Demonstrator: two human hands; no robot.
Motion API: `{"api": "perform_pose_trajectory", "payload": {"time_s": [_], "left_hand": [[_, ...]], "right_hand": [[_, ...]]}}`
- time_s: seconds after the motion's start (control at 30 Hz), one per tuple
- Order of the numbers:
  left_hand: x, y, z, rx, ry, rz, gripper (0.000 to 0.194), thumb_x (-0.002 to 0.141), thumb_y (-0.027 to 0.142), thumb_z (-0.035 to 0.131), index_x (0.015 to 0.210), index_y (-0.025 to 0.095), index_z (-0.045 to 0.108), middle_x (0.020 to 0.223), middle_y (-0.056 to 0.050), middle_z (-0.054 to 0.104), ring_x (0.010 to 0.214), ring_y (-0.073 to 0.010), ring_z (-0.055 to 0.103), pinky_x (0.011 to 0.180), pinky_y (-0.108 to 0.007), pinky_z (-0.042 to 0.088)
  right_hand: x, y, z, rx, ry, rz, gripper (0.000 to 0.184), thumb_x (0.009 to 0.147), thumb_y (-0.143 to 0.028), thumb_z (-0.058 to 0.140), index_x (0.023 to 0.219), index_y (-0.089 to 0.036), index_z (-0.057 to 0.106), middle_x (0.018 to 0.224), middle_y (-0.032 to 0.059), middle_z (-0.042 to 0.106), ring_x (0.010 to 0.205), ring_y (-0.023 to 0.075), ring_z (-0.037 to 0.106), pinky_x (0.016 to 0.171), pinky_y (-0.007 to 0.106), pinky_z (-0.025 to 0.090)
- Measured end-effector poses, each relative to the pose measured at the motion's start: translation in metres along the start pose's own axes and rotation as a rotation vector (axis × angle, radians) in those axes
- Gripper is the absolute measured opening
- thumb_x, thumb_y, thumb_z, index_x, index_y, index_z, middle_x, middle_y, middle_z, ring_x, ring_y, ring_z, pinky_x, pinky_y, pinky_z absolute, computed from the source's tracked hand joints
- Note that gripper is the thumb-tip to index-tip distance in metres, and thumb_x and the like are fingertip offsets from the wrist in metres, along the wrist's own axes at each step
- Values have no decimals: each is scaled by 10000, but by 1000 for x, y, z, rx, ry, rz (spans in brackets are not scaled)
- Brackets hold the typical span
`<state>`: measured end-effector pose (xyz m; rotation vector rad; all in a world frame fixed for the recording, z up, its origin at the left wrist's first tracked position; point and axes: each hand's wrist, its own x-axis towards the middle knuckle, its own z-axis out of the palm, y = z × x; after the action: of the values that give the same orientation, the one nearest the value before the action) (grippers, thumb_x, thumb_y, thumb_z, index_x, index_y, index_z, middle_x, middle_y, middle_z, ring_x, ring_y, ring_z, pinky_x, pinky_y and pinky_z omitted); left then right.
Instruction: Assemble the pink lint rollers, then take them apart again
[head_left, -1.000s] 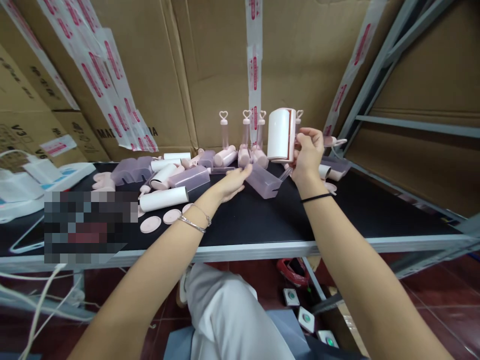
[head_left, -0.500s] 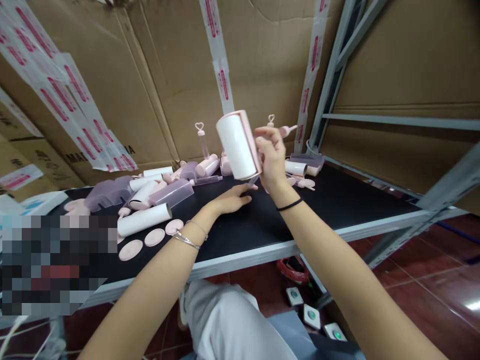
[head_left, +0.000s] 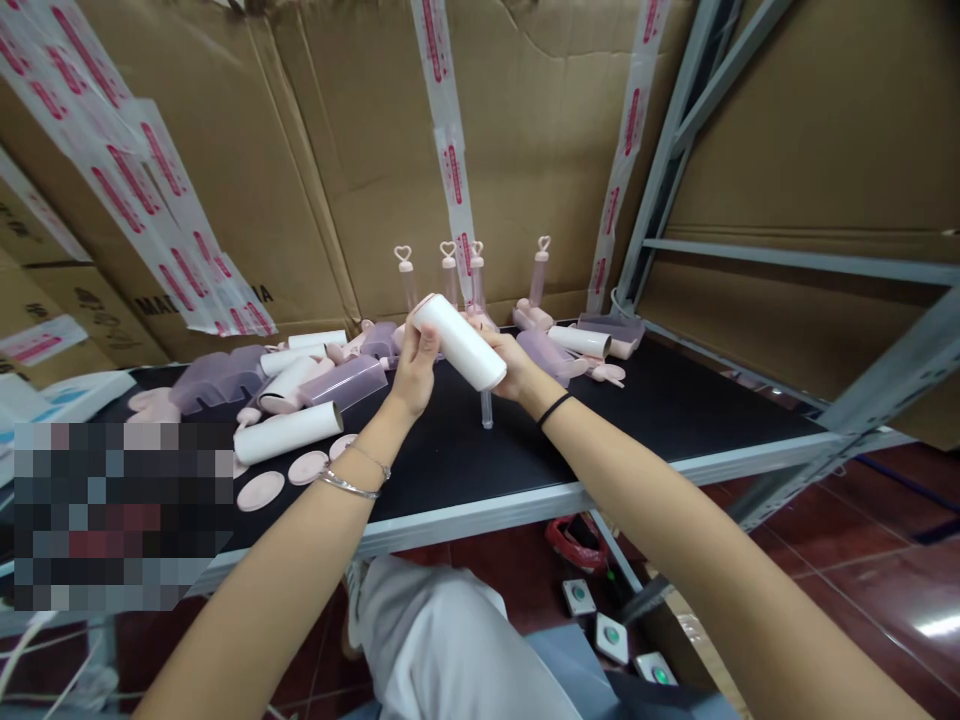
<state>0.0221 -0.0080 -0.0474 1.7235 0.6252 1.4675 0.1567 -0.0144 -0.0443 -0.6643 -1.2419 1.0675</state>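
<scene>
A white roll [head_left: 461, 345] with pale pink at its edge is held tilted above the black table mat, its right end lower. My left hand [head_left: 415, 372] is closed around its upper left end, thumb on the near side. My right hand [head_left: 516, 362] is closed at its lower right end, with its fingers partly hidden behind the roll. Below the roll a slim clear tube [head_left: 487, 410] shows; what holds its upper part is hidden. Behind the hands stand several slim wands with heart-shaped tops, one of them a heart-topped wand [head_left: 541, 268] at the right.
Left on the mat lie another white roll [head_left: 289, 433], a translucent purple cover [head_left: 345, 385] and a pink disc [head_left: 261, 491]. A further white roll [head_left: 581, 341] lies right of my hands. Cardboard [head_left: 360, 150] backs the table; a metal post [head_left: 660, 190] rises at the right.
The white roll has come down and tilted over toward the right. My left hand has risen from the mat and taken hold of its end, while my right hand has lowered with it.
</scene>
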Motion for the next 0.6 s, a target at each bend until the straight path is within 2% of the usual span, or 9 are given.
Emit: {"api": "perform_pose_trajectory", "payload": {"time_s": [0.07, 0.13, 0.23, 0.3, 0.37, 0.43, 0.53, 0.6], "left_hand": [[0, 0, 1, -32, 45, 79, 754, 763, 783, 496, 1272, 226, 517, 1277, -113, 614, 1278, -256, 520, 1008, -364, 462], [2, 2, 0, -24, 93, 128, 774, 724, 774, 571, 1276, 237, 497, 1288, -112, 599, 1259, -262, 534, 1008, -365, 459], [5, 5, -6, 70, 182, 194, 839, 648, 805, 618, 1243, 227, 492, 1260, -124, 597, 1209, -278, 563, 990, -367, 466], [6, 5, -9, 149, 229, 215, 863, 630, 825, 607, 1227, 213, 491, 1241, -134, 598, 1177, -281, 579, 971, -369, 475], [7, 3, -12, 204, 243, 221, 852, 655, 822, 585, 1232, 204, 485, 1247, -141, 594, 1167, -277, 583, 959, -368, 482], [8, -1, -14, 245, 236, 227, 824, 690, 819, 549, 1228, 198, 491, 1240, -143, 603, 1156, -268, 588, 950, -364, 488], [10, -5, -16, 290, 183, 206, 747, 803, 812, 351, 1164, 188, 549, 1172, -133, 649, 1097, -239, 618, 932, -351, 496], [13, -5, -19, 321, 86, 194, 751, 851, 787, 227, 1100, 185, 599, 1118, -120, 682, 1052, -220, 636, 920, -338, 498]], "right_hand": [[2, 3, -1, 33, 1, 115, 345, 653, -407, 711, 947, -271, 593, 842, -3, 658, 714, 156, 602, 591, 288, 515], [2, 2, -3, -24, 59, 172, 391, 670, -404, 725, 1012, -268, 592, 782, -15, 636, 624, 133, 554, 523, 263, 459], [-3, -5, -6, -175, 119, 89, 423, 741, -494, 663, 1083, -254, 592, 730, -26, 598, 495, 102, 449, 438, 249, 358], [-8, -14, -7, -295, 68, -41, 461, 771, -574, 615, 1084, -237, 609, 779, -8, 621, 521, 107, 473, 465, 255, 373], [-14, -21, -6, -467, -4, -194, 488, 764, -611, 622, 1052, -217, 636, 897, 24, 668, 695, 149, 580, 602, 278, 453], [-18, -24, -6, -663, -37, -289, 495, 740, -605, 660, 1025, -200, 654, 996, 44, 689, 872, 198, 612, 754, 312, 471], [-20, -24, -6, -915, -58, -294, 505, 717, -570, 692, 1043, -186, 655, 958, 46, 694, 824, 207, 606, 765, 330, 454], [-20, -23, -8, -1035, -79, -285, 501, 698, -540, 709, 1036, -174, 649, 887, 42, 683, 749, 198, 587, 716, 321, 437]]}}
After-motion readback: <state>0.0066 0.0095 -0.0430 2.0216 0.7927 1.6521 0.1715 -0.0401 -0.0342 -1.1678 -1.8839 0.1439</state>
